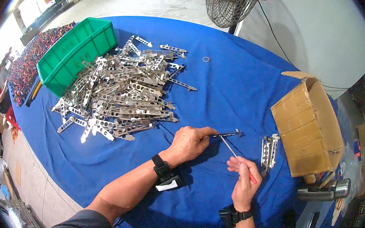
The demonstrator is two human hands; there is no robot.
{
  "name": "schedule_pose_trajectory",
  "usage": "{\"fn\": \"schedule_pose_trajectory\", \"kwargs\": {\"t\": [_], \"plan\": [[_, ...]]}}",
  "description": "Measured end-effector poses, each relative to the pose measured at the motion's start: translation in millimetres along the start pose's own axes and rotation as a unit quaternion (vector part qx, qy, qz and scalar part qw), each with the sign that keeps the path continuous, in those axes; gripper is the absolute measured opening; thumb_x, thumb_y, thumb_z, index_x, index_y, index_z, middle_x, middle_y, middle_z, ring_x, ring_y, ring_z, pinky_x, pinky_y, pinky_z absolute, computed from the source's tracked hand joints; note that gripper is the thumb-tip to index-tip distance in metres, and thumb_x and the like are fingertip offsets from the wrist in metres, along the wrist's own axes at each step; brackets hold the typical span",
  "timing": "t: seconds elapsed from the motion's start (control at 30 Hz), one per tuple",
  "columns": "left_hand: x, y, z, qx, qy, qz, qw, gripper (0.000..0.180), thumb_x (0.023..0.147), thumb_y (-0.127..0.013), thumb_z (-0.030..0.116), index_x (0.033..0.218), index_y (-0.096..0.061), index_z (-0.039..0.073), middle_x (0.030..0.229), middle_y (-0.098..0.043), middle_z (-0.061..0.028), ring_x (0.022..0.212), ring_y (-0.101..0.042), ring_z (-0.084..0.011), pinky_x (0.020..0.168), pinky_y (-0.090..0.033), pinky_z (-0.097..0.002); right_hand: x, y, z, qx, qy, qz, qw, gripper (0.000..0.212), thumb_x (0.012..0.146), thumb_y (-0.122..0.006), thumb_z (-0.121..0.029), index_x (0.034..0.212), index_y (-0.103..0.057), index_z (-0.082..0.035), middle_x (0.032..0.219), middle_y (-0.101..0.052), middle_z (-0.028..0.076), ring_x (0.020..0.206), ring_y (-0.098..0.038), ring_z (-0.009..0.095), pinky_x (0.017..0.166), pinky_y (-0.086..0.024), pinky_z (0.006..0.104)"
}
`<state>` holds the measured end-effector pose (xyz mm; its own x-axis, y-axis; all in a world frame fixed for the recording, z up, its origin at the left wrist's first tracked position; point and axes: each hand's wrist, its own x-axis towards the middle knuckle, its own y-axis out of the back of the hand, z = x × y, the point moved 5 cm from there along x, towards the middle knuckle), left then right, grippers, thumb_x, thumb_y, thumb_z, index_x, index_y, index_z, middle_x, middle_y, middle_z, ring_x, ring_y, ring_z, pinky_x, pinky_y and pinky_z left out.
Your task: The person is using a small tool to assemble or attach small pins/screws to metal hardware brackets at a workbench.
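Note:
My left hand [188,144] is closed on one end of a slim perforated metal bracket [232,133], which points to the right just above the blue cloth. In my right hand [244,181] is a red-handled tool with a thin metal shaft [228,147]; whether it is a file or a screwdriver I cannot tell. The shaft's tip meets or nearly meets the bracket. To the right of the bracket lies a small stack of similar brackets [269,151]. A big heap of loose perforated brackets [127,93] covers the cloth left of my hands.
A green plastic bin [76,55] tilts against the heap, beside a mass of small multicoloured pieces [38,56]. An open cardboard box [306,126] stands at the right, near a metal cylinder [324,190]. A thin ring [205,59] lies farther back; a fan [230,6] stands behind the table.

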<state>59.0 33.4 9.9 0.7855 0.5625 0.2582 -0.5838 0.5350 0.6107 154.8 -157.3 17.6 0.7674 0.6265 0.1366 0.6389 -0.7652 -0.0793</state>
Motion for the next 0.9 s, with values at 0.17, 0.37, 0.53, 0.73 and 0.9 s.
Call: {"fn": "schedule_pose_trajectory", "kwargs": {"t": [0.17,0.37,0.53,0.73,0.9], "plan": [[0.0,0.4,0.5,0.002,-0.008,0.0,1.0,0.029,0.085,-0.059,0.01,0.111,-0.071,0.015,0.059,-0.057,-0.0134,0.051,-0.059,-0.0284,0.052,-0.047,-0.0403,1.1,-1.8,-0.8,-0.015,-0.005,0.015,1.0,0.023,0.101,-0.048,-0.011,0.107,-0.062,0.006,0.1,-0.07,0.019,0.087,-0.07,0.024,0.076,-0.056,0.0333],[0.4,-0.2,0.1,0.0,-0.015,0.005,1.0,0.028,0.085,-0.059,0.01,0.111,-0.071,0.015,0.06,-0.058,-0.0137,0.052,-0.059,-0.0286,0.053,-0.047,-0.0405,0.1,0.3,1.9,-0.012,0.002,0.002,1.0,0.025,0.102,-0.049,-0.016,0.108,-0.062,0.004,0.099,-0.07,0.018,0.085,-0.069,0.023,0.074,-0.054,0.0328],[0.9,2.2,3.8,0.002,0.02,-0.014,1.0,0.028,0.084,-0.057,0.012,0.107,-0.072,0.015,0.061,-0.062,-0.0144,0.058,-0.064,-0.0322,0.057,-0.051,-0.0438,1.6,-2.3,-0.4,-0.03,-0.001,0.02,0.999,0.025,0.102,-0.049,-0.016,0.108,-0.062,0.004,0.099,-0.069,0.018,0.085,-0.069,0.023,0.074,-0.055,0.0331],[0.9,1.3,2.8,0.007,0.018,-0.014,1.0,0.028,0.084,-0.058,0.013,0.108,-0.072,0.016,0.062,-0.062,-0.0142,0.058,-0.064,-0.0323,0.058,-0.051,-0.0439,1.4,2.4,3.5,-0.03,-0.007,0.0,1.0,0.025,0.101,-0.048,-0.013,0.109,-0.062,0.005,0.103,-0.07,0.018,0.09,-0.069,0.024,0.076,-0.056,0.0334],[0.1,0.8,1.8,0.01,-0.003,-0.001,1.0,0.027,0.086,-0.06,0.011,0.11,-0.071,0.015,0.061,-0.059,-0.0136,0.053,-0.061,-0.0291,0.053,-0.049,-0.0405,0.8,-1.8,-2.0,-0.01,-0.003,0.008,1.0,0.024,0.101,-0.048,-0.013,0.108,-0.062,0.006,0.102,-0.07,0.018,0.089,-0.069,0.024,0.076,-0.056,0.0331]]}}
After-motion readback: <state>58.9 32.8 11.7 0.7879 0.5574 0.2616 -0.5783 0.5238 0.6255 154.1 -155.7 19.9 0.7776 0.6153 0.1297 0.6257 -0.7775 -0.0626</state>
